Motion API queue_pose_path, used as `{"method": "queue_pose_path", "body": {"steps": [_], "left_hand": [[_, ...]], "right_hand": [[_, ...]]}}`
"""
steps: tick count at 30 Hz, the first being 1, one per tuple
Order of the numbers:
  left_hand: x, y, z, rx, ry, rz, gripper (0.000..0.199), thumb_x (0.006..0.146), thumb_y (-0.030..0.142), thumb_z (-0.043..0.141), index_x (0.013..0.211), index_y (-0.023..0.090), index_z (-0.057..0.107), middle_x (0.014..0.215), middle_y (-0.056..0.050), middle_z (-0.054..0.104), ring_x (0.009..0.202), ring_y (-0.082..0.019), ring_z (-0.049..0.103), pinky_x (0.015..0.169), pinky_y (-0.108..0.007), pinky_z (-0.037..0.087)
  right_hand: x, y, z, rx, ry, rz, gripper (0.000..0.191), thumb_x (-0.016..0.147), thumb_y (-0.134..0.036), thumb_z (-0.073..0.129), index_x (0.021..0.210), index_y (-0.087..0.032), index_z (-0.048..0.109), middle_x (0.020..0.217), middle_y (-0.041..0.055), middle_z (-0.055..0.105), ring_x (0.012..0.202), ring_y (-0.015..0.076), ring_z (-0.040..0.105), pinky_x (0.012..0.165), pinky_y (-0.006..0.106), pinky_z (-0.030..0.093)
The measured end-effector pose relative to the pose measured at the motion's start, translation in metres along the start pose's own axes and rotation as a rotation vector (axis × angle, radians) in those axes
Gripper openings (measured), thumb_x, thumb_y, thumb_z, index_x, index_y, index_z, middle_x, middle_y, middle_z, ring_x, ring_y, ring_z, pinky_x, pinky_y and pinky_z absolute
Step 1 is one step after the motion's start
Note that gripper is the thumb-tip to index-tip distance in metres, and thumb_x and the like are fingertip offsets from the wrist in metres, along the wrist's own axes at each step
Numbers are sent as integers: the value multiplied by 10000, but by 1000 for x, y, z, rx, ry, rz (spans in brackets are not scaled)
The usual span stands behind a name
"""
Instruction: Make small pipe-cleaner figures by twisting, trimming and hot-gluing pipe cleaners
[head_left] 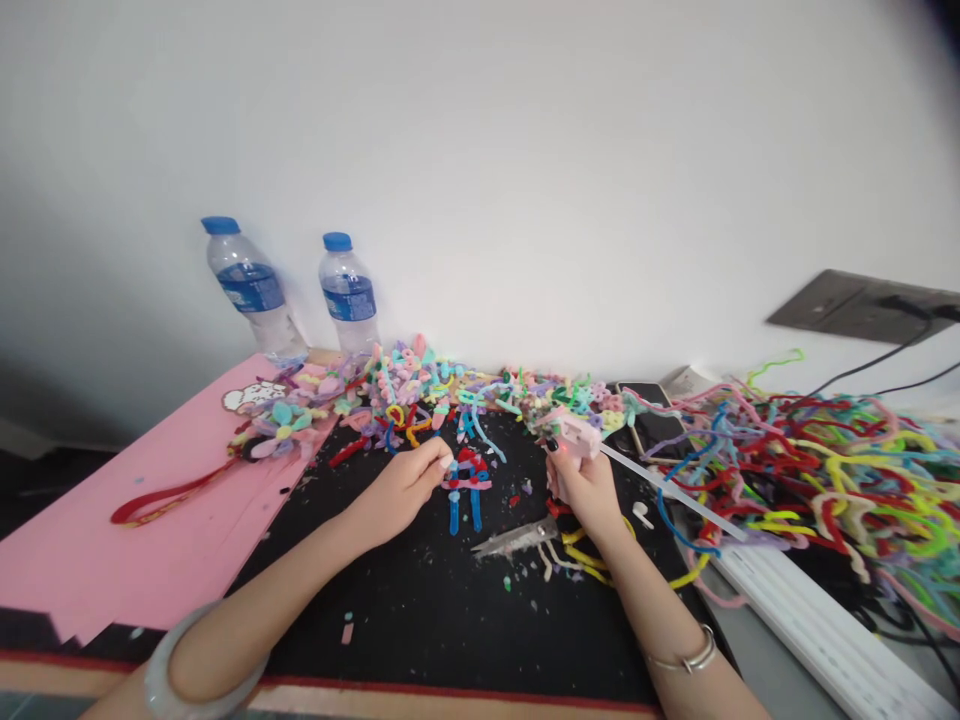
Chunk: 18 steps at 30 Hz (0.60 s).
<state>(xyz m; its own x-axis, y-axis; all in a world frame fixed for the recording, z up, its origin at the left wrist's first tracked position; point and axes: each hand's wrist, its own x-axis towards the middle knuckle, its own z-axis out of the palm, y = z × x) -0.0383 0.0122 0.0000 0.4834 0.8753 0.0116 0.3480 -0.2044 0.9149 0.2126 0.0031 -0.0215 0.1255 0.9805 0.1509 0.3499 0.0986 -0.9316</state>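
My left hand (409,485) pinches the left edge of a small figure of blue, pink and red pipe cleaners (466,482), whose two blue strands hang toward me. In my right hand (585,480) is a pink glue gun (576,436), with a small red light showing and a clear glue stick (667,487) running out of its back. The gun's nozzle is hard to make out against the coloured pieces behind it. Scissors (517,538) lie on the black mat (420,620), below and between the hands, beside yellow pipe cleaners (589,560).
Two water bottles (251,290) (350,298) stand by the wall. Finished fuzzy pieces (412,375) line the back. Right are a pipe-cleaner heap (847,460), a phone (652,415), an earbud (642,514) and a white power strip (817,620). Pink sheets (150,540) lie left.
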Motion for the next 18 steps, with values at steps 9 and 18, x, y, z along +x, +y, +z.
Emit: {"method": "queue_pose_path", "body": {"steps": [9, 18], "left_hand": [[-14, 1, 11, 654, -165, -9, 225, 936, 301, 228, 793, 219, 382, 609, 25, 474, 566, -173, 487, 522, -264, 241], [-16, -1, 16, 882, -184, 0, 211, 929, 244, 230, 891, 212, 435, 703, -43, 633, 648, -228, 621, 501, -273, 250]], "right_hand": [[-1, 1, 1, -61, 21, -10, 362, 816, -407, 496, 534, -184, 457, 380, -38, 450, 339, 95, 431, 367, 202, 325], [0, -3, 0, -71, 14, -17, 361, 826, -399, 487, 534, -193, 441, 382, -36, 446, 344, 100, 436, 373, 211, 329]]}}
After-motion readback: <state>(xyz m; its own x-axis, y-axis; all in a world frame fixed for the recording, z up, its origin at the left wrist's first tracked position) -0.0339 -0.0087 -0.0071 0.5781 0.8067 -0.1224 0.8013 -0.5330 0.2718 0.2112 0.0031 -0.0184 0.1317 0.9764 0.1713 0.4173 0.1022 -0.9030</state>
